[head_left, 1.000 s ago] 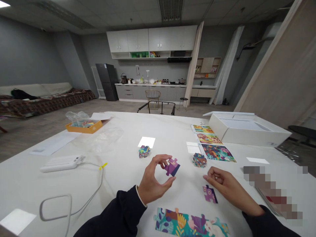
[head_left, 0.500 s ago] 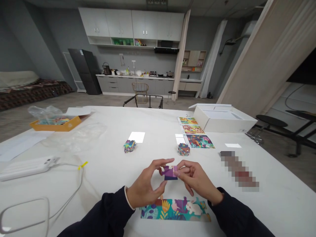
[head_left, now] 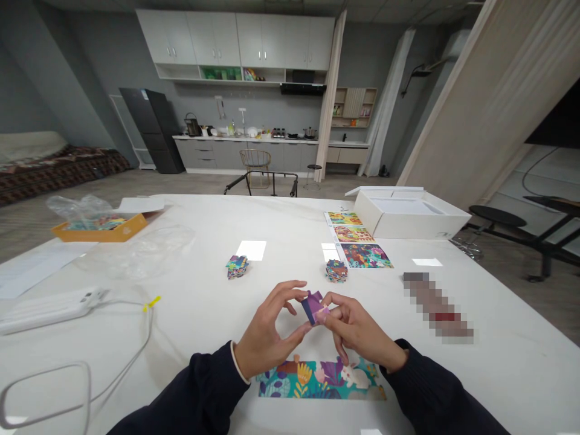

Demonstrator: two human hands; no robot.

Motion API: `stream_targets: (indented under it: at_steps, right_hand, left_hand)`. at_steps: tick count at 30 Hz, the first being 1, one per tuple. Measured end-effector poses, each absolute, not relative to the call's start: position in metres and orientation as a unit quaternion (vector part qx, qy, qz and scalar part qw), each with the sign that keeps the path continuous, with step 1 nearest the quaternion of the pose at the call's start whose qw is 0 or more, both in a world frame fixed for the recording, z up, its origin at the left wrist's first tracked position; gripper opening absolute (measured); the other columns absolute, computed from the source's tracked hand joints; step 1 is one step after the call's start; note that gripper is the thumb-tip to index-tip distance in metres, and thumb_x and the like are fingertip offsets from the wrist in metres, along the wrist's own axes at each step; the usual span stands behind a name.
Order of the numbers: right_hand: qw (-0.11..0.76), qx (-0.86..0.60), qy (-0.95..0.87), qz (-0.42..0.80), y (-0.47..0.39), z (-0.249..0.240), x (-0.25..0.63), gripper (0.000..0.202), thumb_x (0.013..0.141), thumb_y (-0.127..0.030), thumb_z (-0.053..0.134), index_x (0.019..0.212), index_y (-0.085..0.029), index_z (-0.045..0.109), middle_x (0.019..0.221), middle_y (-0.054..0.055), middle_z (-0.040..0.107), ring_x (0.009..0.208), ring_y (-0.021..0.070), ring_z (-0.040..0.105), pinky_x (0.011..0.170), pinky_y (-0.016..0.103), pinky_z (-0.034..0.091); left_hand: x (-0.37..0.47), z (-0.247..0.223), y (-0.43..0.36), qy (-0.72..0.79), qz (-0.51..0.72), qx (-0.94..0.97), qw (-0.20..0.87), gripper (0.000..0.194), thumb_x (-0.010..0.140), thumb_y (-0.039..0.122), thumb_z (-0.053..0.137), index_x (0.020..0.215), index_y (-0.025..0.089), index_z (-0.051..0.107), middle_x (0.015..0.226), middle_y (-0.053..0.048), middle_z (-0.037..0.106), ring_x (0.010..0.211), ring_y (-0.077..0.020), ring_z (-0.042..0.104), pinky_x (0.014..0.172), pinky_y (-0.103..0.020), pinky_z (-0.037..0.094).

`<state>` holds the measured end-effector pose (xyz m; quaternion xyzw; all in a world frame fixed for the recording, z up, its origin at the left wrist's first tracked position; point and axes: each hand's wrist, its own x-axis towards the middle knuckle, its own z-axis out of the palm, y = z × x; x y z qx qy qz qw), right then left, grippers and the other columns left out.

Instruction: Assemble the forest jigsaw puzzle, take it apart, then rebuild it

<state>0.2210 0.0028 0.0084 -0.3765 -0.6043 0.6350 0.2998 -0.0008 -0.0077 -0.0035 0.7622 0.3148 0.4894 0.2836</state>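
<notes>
A purple puzzle piece [head_left: 312, 306] with a dark blue edge is held up above the table, tilted. My right hand [head_left: 356, 326] pinches its lower right part between thumb and forefinger. On the other side my left hand [head_left: 272, 329] curves around it, thumb and forefinger at its edges. Just below both hands lies a joined strip of puzzle [head_left: 312, 386] with a white rabbit, a yellow flower and leaves on teal. Part of its top edge is hidden behind my hands. Two stacks of loose pieces stand farther off, a left stack [head_left: 237, 267] and a right stack [head_left: 336, 271].
Picture sheets [head_left: 367, 255] lie beside a white box [head_left: 408, 220] at the back right. A yellow tray [head_left: 122, 229] with pieces and plastic bags sits back left. A white power strip [head_left: 49, 308] with its cable is at the left. A blurred-out object [head_left: 437, 308] lies right.
The purple piece has been turned, so its dark blue edge now faces left instead of down. My left fingers have closed in on its edges, and both hands remain above the strip.
</notes>
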Motion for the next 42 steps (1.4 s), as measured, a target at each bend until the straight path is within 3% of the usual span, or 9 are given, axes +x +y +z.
stream_targets:
  at_steps: [3,8,13,20,23,28,31,34,42]
  right_hand:
    - [0.288,-0.372,-0.6,0.647,0.002,0.011,0.22,0.042,0.092,-0.059,0.067,0.094,-0.021,0.049,0.052,-0.008,0.063,0.029,0.0111,0.056,0.031,0.016,0.021]
    - [0.28,-0.357,-0.603,0.656,0.002,0.014,0.222,0.044,0.095,-0.062,0.06,0.1,-0.019,0.055,0.043,-0.006,0.059,0.03,0.0129,0.056,0.03,0.016,0.022]
    - [0.298,-0.384,-0.603,0.633,0.003,0.012,0.222,0.048,0.088,-0.064,0.067,0.101,-0.018,0.059,0.056,-0.004,0.066,0.035,0.0142,0.062,0.032,0.018,0.024]
    - [0.383,-0.457,-0.582,0.554,0.01,0.009,0.225,0.049,0.084,-0.064,0.072,0.092,-0.016,0.065,0.052,-0.004,0.06,0.03,0.011,0.052,0.033,0.02,0.024]
    - [0.376,-0.463,-0.605,0.527,0.011,0.008,0.227,0.047,0.087,-0.061,0.07,0.094,-0.015,0.069,0.05,-0.005,0.056,0.031,0.0088,0.047,0.035,0.021,0.027]
    - [0.332,-0.459,-0.643,0.515,0.008,0.01,0.228,0.048,0.091,-0.06,0.065,0.099,-0.014,0.072,0.046,-0.007,0.047,0.033,0.007,0.038,0.037,0.021,0.026]
    - [0.333,-0.453,-0.639,0.524,0.007,0.011,0.228,0.046,0.091,-0.06,0.065,0.102,-0.015,0.069,0.057,-0.005,0.055,0.034,0.0052,0.038,0.036,0.021,0.026]
    - [0.348,-0.445,-0.629,0.534,0.006,0.01,0.226,0.043,0.09,-0.059,0.068,0.105,-0.018,0.063,0.072,-0.004,0.061,0.036,0.0039,0.04,0.036,0.02,0.027]
    - [0.335,-0.468,-0.653,0.492,0.018,0.015,0.255,0.042,0.093,-0.061,0.062,0.103,-0.02,0.06,0.067,-0.005,0.059,0.044,0.0088,0.047,0.043,0.023,0.034]
  left_hand:
    - [0.0,-0.005,-0.007,0.31,0.476,0.775,0.277,0.058,0.086,0.01,0.074,0.137,0.027,0.054,0.139,-0.012,0.06,0.123,-0.0264,0.061,0.084,-0.036,0.06]
    - [0.001,-0.005,-0.004,0.319,0.504,0.762,0.252,0.049,0.085,0.013,0.078,0.128,0.025,0.058,0.122,-0.009,0.064,0.109,-0.0226,0.065,0.077,-0.032,0.061]
    - [-0.001,-0.005,-0.002,0.324,0.517,0.75,0.255,0.044,0.084,0.024,0.084,0.122,0.023,0.062,0.114,-0.008,0.063,0.094,-0.0189,0.065,0.073,-0.032,0.061]
    - [-0.005,-0.006,-0.004,0.292,0.472,0.795,0.245,0.025,0.085,0.023,0.083,0.104,0.019,0.067,0.092,-0.005,0.069,0.079,-0.0167,0.064,0.074,-0.031,0.056]
    - [-0.006,-0.005,-0.005,0.269,0.442,0.821,0.241,0.022,0.086,0.027,0.083,0.1,0.018,0.069,0.082,-0.004,0.068,0.075,-0.0169,0.064,0.073,-0.031,0.054]
    - [-0.006,-0.001,-0.002,0.274,0.418,0.827,0.258,0.027,0.086,0.025,0.081,0.11,0.02,0.069,0.108,-0.011,0.067,0.097,-0.021,0.066,0.085,-0.034,0.057]
    - [-0.006,-0.001,0.0,0.255,0.391,0.844,0.264,0.024,0.087,0.022,0.079,0.11,0.021,0.07,0.124,-0.013,0.065,0.113,-0.0238,0.066,0.099,-0.039,0.055]
    - [-0.004,-0.002,0.001,0.253,0.387,0.85,0.253,0.019,0.09,0.022,0.076,0.108,0.022,0.07,0.124,-0.012,0.066,0.11,-0.0237,0.066,0.098,-0.04,0.056]
    - [-0.002,0.004,0.0,0.267,0.363,0.863,0.228,0.025,0.09,0.021,0.072,0.115,0.021,0.067,0.11,-0.011,0.07,0.103,-0.0233,0.067,0.091,-0.038,0.058]
